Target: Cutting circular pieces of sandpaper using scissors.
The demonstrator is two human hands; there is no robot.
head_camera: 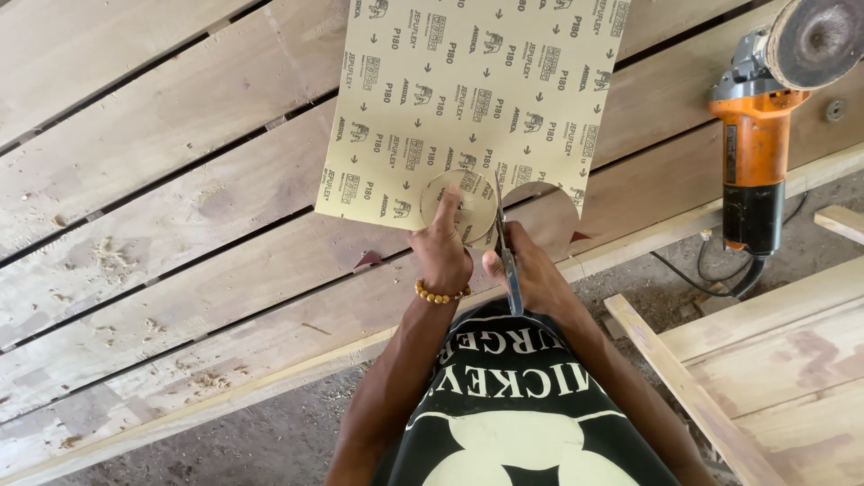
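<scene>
left hand [443, 252]: fingers pointing forward, pressed flat down, a bead bracelet at the wrist
right hand [533, 274]: closed in a grip, thumb uppermost
arms: both bare, reaching forward, forearms converging close together

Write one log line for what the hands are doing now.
left hand: pressing disc on sandpaper | right hand: holding scissors, cutting round disc | grinder: lying on planks
</scene>
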